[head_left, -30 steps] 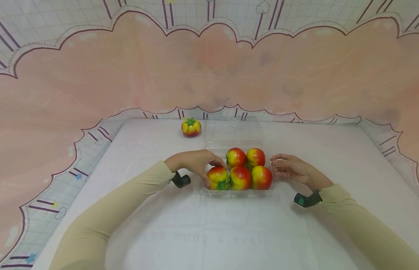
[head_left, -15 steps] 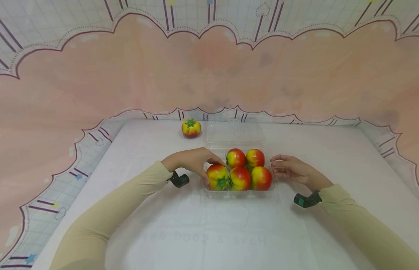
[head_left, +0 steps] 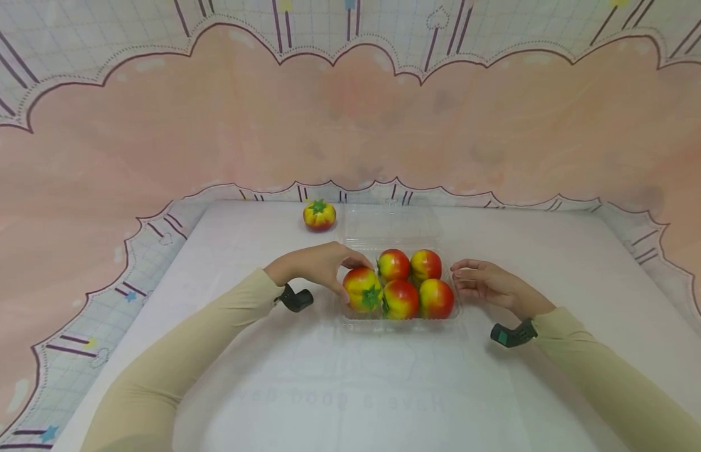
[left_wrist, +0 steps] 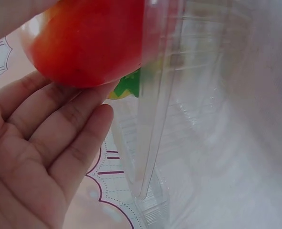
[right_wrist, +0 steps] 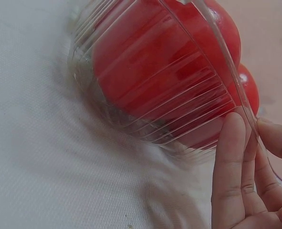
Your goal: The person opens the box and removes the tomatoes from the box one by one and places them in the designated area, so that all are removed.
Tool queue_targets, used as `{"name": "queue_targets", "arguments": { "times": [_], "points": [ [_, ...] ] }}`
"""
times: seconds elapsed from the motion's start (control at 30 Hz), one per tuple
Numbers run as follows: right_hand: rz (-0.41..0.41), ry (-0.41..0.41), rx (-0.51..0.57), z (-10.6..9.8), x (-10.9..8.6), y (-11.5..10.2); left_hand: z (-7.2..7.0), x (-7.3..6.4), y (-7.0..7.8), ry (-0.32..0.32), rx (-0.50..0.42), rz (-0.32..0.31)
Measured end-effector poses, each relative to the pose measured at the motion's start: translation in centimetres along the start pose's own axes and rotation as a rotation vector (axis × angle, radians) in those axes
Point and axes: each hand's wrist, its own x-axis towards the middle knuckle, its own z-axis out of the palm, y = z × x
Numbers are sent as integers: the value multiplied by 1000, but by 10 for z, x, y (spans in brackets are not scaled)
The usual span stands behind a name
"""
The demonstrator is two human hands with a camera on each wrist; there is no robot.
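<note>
My left hand point(head_left: 322, 266) grips a red-and-yellow tomato point(head_left: 362, 290) between thumb and fingers, its green leafy top turned toward the near right. In the left wrist view this tomato point(left_wrist: 88, 43) is beside the box's clear wall. The tomato is over the front left corner of an open clear plastic box point(head_left: 409, 321). Several more tomatoes point(head_left: 400, 299) sit in the box in two rows. My right hand point(head_left: 494, 287) is at the box's right side. In the right wrist view, its thumb and fingers point(right_wrist: 230, 162) pinch the box's rim from both sides.
The box's clear lid point(head_left: 391, 224) lies folded back behind it. Another tomato point(head_left: 319, 215) stands on the white-covered table point(head_left: 260, 389), left of the lid. A patterned pink cloth point(head_left: 350, 125) hangs behind the table.
My left hand has raised the tomato slightly and shifted it left, and its green top has turned upward. The right hand stays at the box's side.
</note>
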Motion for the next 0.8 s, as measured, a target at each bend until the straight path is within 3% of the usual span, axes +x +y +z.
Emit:
{"name": "queue_targets", "arguments": {
  "times": [0.8],
  "points": [
    [-1, 36, -16, 2, 1, 1, -3, -15, -4, 166, -73, 5]
  ]
}}
